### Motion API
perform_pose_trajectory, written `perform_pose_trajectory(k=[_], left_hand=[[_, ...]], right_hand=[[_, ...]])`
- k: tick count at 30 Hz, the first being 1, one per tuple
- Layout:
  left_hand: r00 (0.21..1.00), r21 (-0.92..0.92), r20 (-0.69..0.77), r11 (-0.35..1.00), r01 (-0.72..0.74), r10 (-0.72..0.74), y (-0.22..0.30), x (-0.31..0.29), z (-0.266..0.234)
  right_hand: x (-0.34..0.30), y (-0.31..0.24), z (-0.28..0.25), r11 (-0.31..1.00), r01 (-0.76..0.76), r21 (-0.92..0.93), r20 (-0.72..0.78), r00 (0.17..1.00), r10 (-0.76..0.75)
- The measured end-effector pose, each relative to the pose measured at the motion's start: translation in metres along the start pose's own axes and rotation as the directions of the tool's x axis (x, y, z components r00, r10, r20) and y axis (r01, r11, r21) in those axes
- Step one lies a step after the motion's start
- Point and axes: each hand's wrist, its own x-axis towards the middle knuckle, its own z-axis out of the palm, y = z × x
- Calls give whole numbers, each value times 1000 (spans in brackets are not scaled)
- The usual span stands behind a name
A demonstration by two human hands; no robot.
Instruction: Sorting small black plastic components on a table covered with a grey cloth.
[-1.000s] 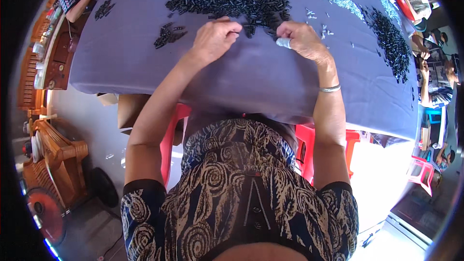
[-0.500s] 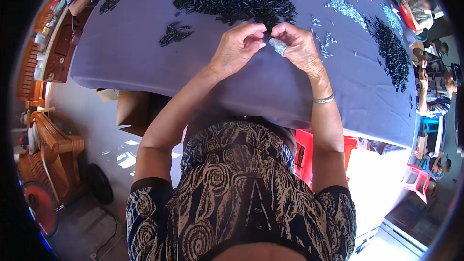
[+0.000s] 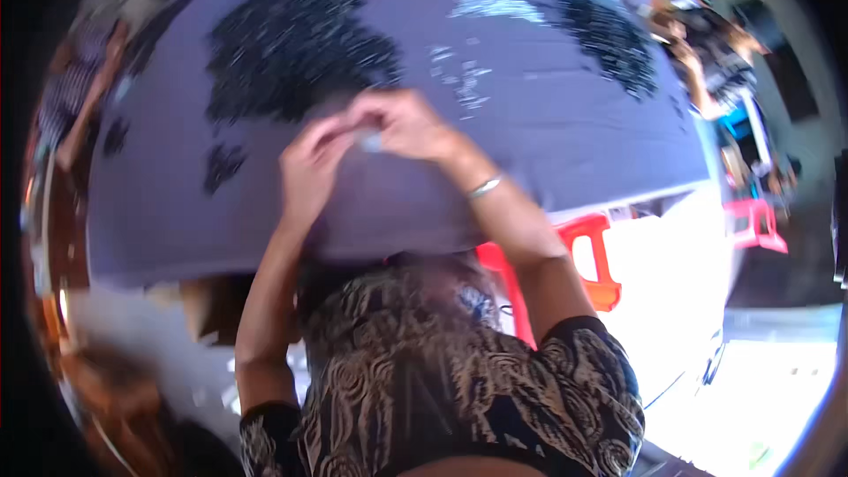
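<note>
My left hand [image 3: 311, 166] and my right hand [image 3: 405, 127] meet over the near side of the purple-grey cloth-covered table [image 3: 424, 203]. Both have their fingers bent and pinched, fingertips nearly touching; motion blurs them, and anything between them is too small to make out. A pale silvery wrap [image 3: 370, 140] covers my right thumb, and a metal bangle [image 3: 484, 186] circles that wrist. Just beyond the hands spreads a big heap of small black tube-like pieces [image 3: 296, 44]. A little pile of black pieces [image 3: 223, 166] lies left of my left hand.
Scattered clear pieces [image 3: 468, 79] and a pale pile [image 3: 497, 4] lie to the right, beside another black heap [image 3: 605, 44]. Another person [image 3: 88, 88] is at the left edge; others [image 3: 707, 49] sit at the right. A red stool [image 3: 592, 256] stands by my right arm.
The whole view has swung, so table, heaps and hands now appear further left, and the picture is blurrier. My hands have drawn closer together, still in front of the big black heap.
</note>
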Motion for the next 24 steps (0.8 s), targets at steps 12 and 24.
perform_pose_trajectory(k=[12,24], left_hand=[[998,-30,-17,998,55,-56,1,-10,-3],[973,177,-122,969,-171,194,2,-23,9]], right_hand=[[-5,5,3,765,-236,599,185,971,154],[-4,15,8,543,-403,737,291,914,283]])
